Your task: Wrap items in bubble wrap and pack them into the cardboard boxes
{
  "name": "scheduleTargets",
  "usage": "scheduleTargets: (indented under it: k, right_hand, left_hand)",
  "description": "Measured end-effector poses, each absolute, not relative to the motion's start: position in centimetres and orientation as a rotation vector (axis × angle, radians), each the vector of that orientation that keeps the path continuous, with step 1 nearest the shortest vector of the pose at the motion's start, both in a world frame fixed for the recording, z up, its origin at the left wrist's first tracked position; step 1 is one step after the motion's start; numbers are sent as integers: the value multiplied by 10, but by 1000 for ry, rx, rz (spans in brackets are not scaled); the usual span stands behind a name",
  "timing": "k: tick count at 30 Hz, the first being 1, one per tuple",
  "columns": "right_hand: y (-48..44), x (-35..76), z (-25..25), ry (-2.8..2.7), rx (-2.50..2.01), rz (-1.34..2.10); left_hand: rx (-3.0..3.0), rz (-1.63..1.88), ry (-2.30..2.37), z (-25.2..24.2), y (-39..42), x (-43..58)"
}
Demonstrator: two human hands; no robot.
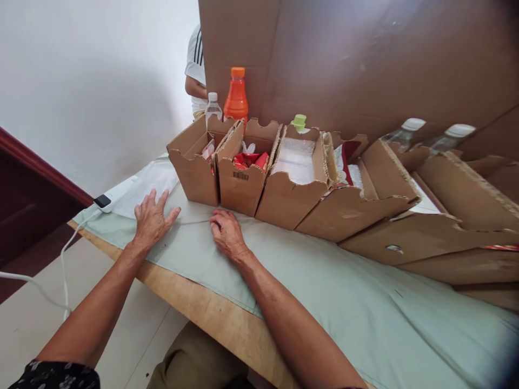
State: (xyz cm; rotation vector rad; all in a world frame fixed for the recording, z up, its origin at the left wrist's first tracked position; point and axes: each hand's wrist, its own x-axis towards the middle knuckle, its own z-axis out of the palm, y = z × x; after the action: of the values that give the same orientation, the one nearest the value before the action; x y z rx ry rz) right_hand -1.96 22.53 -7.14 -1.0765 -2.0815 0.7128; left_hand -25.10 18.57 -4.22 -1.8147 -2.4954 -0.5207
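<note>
My left hand (153, 219) rests with its fingers spread at the near edge of a clear plastic sheet (152, 183), which lies on the green cloth (308, 275). My right hand (229, 232) lies on the cloth in front of the second cardboard box (238, 192). Its fingers are curled together, and whatever may be in them is hidden. The first cardboard box (198, 178) stands just beyond both hands. Red packets (251, 160) show inside the second box, and clear plastic wrap (298, 156) fills the third.
More tilted cardboard boxes (421, 237) run along the right. Behind the row stand an orange bottle (235, 100), clear bottles and a tall cardboard panel (344, 59). A white device (107, 201) with a cable sits at the left table corner. A person's sleeve (197, 56) shows beyond.
</note>
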Motion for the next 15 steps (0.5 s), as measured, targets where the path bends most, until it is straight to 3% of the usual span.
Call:
scheduleTargets:
  k: [9,15]
  right_hand:
    - [226,-20,-69,-2131,-1089,696]
    - [218,-25,-54,-2242,-1155,650]
  left_hand:
    - [-1792,-392,-2586,-39,178,-246]
    - [-2302,-291,-2139,-55,127,-188]
